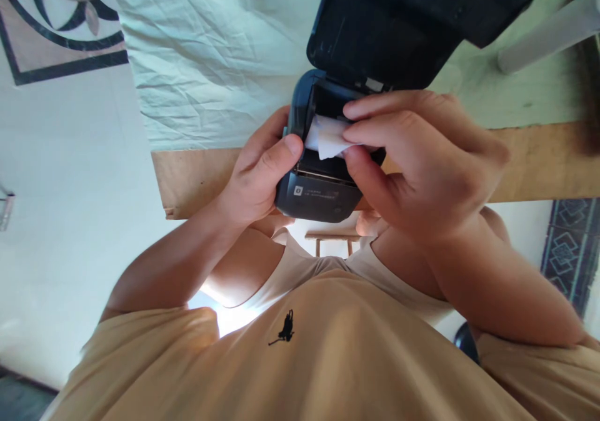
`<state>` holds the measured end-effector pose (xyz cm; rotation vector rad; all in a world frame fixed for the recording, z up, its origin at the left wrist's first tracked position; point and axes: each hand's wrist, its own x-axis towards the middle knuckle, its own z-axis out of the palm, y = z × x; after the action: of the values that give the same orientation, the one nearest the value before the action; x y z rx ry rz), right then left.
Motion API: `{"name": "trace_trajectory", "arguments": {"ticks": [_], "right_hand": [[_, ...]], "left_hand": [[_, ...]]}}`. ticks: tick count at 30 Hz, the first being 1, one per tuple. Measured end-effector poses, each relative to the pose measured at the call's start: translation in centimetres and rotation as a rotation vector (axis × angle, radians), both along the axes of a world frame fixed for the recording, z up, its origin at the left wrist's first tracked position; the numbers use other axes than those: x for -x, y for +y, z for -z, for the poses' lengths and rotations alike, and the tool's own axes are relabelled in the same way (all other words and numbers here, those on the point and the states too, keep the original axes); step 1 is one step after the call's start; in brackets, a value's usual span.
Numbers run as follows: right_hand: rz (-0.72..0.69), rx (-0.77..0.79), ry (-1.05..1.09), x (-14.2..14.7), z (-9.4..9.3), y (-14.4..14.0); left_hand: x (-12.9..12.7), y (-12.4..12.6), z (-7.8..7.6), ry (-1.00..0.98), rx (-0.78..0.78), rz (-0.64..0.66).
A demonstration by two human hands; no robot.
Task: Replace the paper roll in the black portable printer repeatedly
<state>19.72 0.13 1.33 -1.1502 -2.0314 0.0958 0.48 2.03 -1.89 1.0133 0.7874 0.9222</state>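
Note:
A small dark portable receipt printer (321, 197) is held above the table's near edge, its paper compartment facing up. My left hand (262, 168) grips its left side, with the thumb on the rim. Inside the compartment sits a white paper roll (313, 132) with a loose end sticking up. The fingers and thumb of my right hand (417, 152) pinch that paper end. Part of the roll and the printer's right side are hidden behind those fingers. Just beyond the printer is a larger black plastic object (375, 30); whether it is joined to the printer I cannot tell.
A pale green cloth (201, 52) covers the table, leaving a strip of bare wood (197, 174) along the near edge. At the right lies a white cylinder (548, 34). Below the table stands a small wooden stool (330, 237). Patterned floor tiles show at the upper left and right.

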Motion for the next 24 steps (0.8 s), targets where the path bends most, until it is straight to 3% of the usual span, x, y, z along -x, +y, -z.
{"name": "trace_trajectory", "arguments": {"ticks": [6, 11, 13, 16, 17, 19, 21, 24], "right_hand": [[0.024, -0.086, 0.016, 0.2, 0.2, -0.2], [-0.034, -0.114, 0.024, 0.6, 0.3, -0.8], [-0.062, -0.110, 0.005, 0.6, 0.4, -0.9], [-0.096, -0.078, -0.037, 0.5, 0.4, -0.9], [-0.105, -0.068, -0.045, 0.4, 0.3, -0.9], [-0.111, -0.046, -0.043, 0.3, 0.3, -0.9], [-0.120, -0.023, -0.033, 0.1, 0.3, -0.9], [-0.118, 0.014, -0.009, -0.1, 0.2, -0.8]], "left_hand": [[0.0, 0.0, 0.9, -0.090, -0.142, -0.008], [0.2, -0.3, -1.2, -0.007, -0.008, 0.043], [0.4, -0.1, -1.3, 0.017, 0.016, 0.076], [0.5, 0.8, 0.9, -0.034, -0.111, 0.132], [0.5, 1.2, 1.9, -0.175, -0.328, 0.164], [0.4, 1.9, 3.7, -0.237, -0.538, 0.171], [0.3, 2.2, 4.4, -0.182, -0.578, 0.188], [0.3, 1.9, 3.8, -0.118, -0.481, 0.173]]}}
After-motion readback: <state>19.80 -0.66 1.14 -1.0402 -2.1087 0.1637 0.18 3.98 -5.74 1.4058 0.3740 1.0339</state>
